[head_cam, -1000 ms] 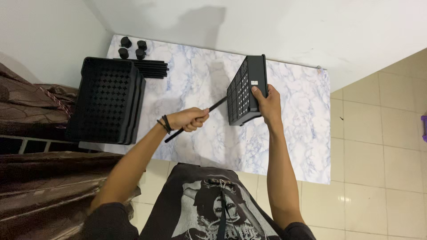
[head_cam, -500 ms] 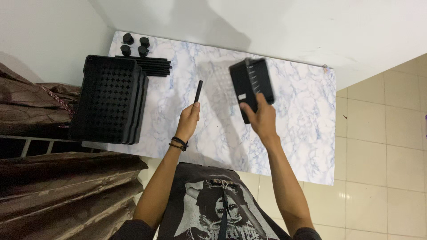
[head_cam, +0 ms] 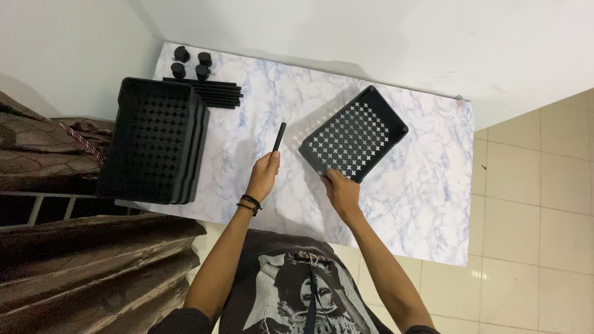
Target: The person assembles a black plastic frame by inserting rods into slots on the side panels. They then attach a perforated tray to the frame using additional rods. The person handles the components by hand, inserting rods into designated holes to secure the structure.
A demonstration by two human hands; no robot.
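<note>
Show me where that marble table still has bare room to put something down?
Bare marble table lies right of the perforated tray, and along the near edge beside the right hand. A strip runs between the black rod and tray stack. The far-left corner is crowded with wheels and rods.

Four black caster wheels are seen at the far left. One perforated black tray is laid alone, one short rod is held, and a stack of trays and a bundle of rods cannot be counted exactly.
</note>
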